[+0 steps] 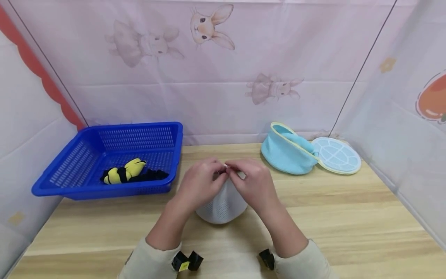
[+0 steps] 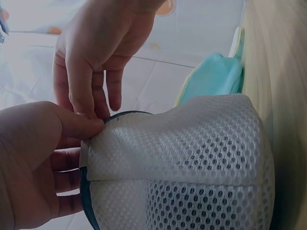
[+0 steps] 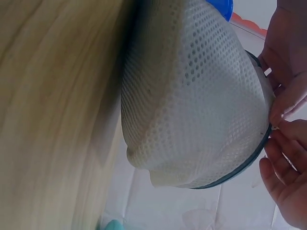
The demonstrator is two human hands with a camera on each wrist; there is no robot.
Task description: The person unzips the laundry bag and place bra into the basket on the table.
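Note:
A white mesh laundry bag (image 1: 221, 209) with a dark green rim stands on the table in front of me, its sides bulging. My left hand (image 1: 199, 183) pinches the top edge of the bag between thumb and fingers. Right beside it, my right hand (image 1: 256, 184) pinches the same edge, the fingertips of both hands nearly meeting. In the left wrist view, the left thumb presses on the rim of the mesh bag (image 2: 201, 153). A small pale bit shows between the fingertips in the right wrist view; I cannot tell what it is.
At the left stands a blue plastic basket (image 1: 175, 155) holding a yellow and black cloth bundle (image 1: 134, 168). Back right is an open light-blue mesh bag (image 1: 289, 155) with yellow trim, its round lid (image 1: 336, 155) folded out on the wooden table (image 1: 348, 217). Fabric walls surround the table.

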